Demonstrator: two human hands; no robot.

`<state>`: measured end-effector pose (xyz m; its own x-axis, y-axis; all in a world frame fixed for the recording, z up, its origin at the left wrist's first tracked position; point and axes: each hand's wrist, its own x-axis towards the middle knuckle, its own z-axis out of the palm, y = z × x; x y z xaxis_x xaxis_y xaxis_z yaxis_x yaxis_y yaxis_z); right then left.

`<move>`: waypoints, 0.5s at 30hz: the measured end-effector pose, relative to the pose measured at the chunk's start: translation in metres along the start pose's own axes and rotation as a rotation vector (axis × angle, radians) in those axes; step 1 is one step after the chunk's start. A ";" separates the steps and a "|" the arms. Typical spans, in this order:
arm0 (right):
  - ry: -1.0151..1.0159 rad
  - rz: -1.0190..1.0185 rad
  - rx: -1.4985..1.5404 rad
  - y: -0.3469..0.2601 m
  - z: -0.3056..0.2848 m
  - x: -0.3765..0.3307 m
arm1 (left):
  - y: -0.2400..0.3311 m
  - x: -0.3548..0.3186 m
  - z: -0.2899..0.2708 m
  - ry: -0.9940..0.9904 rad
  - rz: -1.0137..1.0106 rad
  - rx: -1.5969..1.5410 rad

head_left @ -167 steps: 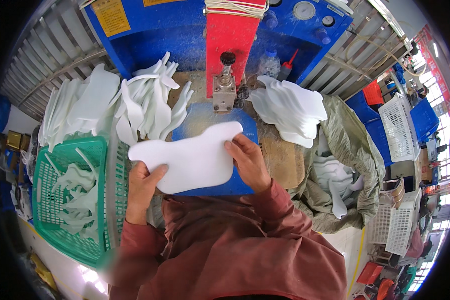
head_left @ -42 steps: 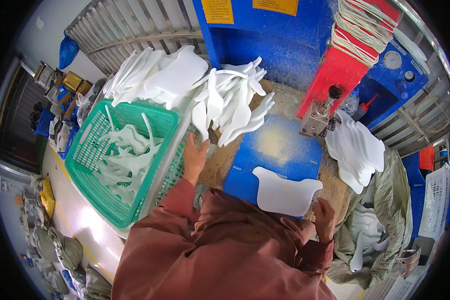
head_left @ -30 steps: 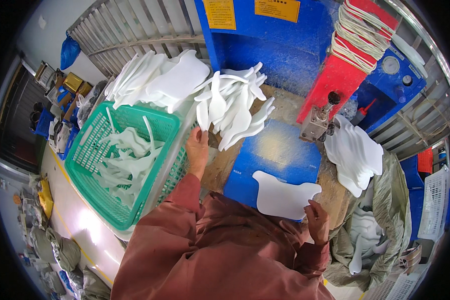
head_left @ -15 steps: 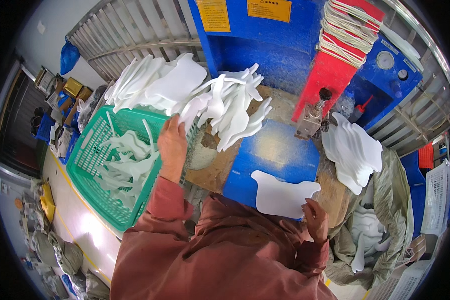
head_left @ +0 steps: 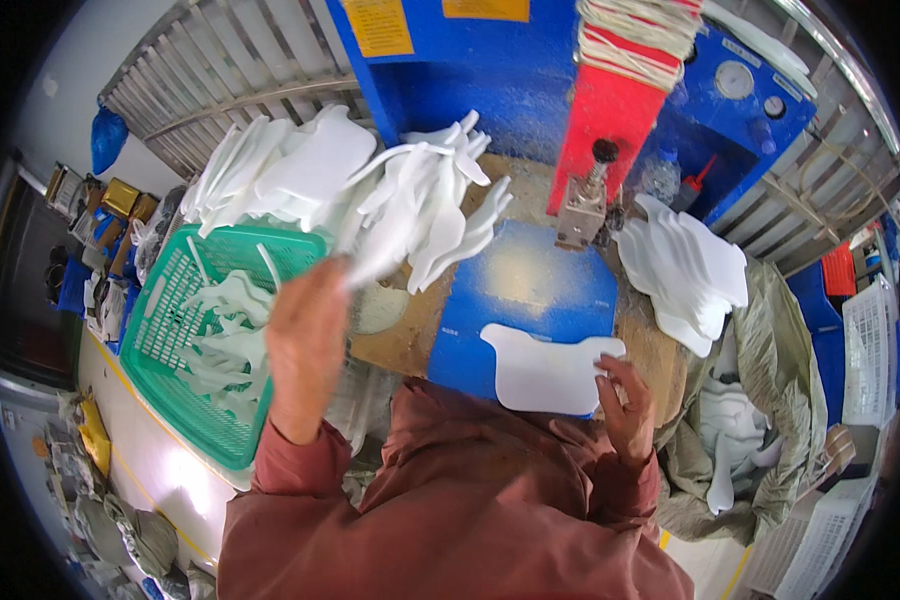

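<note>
Room over mat point(head_left: 535, 270), before red arm point(head_left: 610, 115)

Can't separate fingers point(head_left: 325, 280) on the blurred left hand point(head_left: 308, 340), nor see the gripped end of the piece point(head_left: 387, 248)! Can't follow the red arm point(head_left: 610, 115) past the top edge!

Mat point(head_left: 465, 330): lies on the worktable point(head_left: 395, 348), press arm point(head_left: 610, 110) over its far edge.
Panel point(head_left: 542, 375): rests at the mat's near right corner.
Loose heap point(head_left: 442, 220): sits at the table's far left corner.
Sheet pile point(head_left: 310, 165): left of that heap, behind the basket.
Basket point(head_left: 240, 455): off the left edge, loose pieces point(head_left: 228, 350) inside.
Panel stack point(head_left: 682, 275): along the right edge, bottle point(head_left: 660, 178) behind.
Sack point(head_left: 785, 370): off the right edge, more pieces point(head_left: 727, 425) inside.
</note>
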<state>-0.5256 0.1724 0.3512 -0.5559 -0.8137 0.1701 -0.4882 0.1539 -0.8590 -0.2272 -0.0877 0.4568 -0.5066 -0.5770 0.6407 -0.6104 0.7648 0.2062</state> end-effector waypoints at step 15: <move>-0.654 -0.033 0.328 -0.029 0.012 -0.004 | 0.078 -0.069 0.073 -0.459 0.381 -0.591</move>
<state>-0.5008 0.1647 0.3696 0.0212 -0.9991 -0.0364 -0.2143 0.0310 -0.9763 -0.2845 -0.0092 0.3751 -0.8891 -0.2100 0.4068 0.0079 0.8814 0.4722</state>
